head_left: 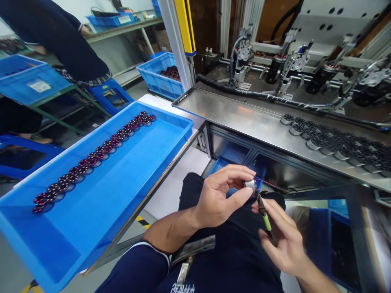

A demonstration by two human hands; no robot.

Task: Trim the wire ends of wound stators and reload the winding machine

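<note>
One silver part (249, 187) is pinched between the thumb and fingertips of the left hand (215, 197), held in the air over the lap (190, 191). Red and blue wires (265, 180) trail from it to the right. The right hand (285, 236) is curled around pliers (265, 221) with a green grip, their tips at the part's lower right edge; whether they touch it or a wire, and how far they are spread, cannot be told at this size.

The main risk, as I judge it, is a slip of those tips. Nothing but the pinch supports the part, so a push from the pliers could twist it, and the tips could nick a thin wire or catch a left finger close by. The wires hang loose, so one might stray between the tips unnoticed. Too light a pinch could also let the part drop.

To the left, a blue tray (137, 162) holds a long row of round parts (100, 154), crowded together along its far side; a knock to the tray could scatter them. Ahead to the right, on a metal tabletop (226, 114), cylinders (342, 152) stand packed together, where one bump might topple several.
</note>
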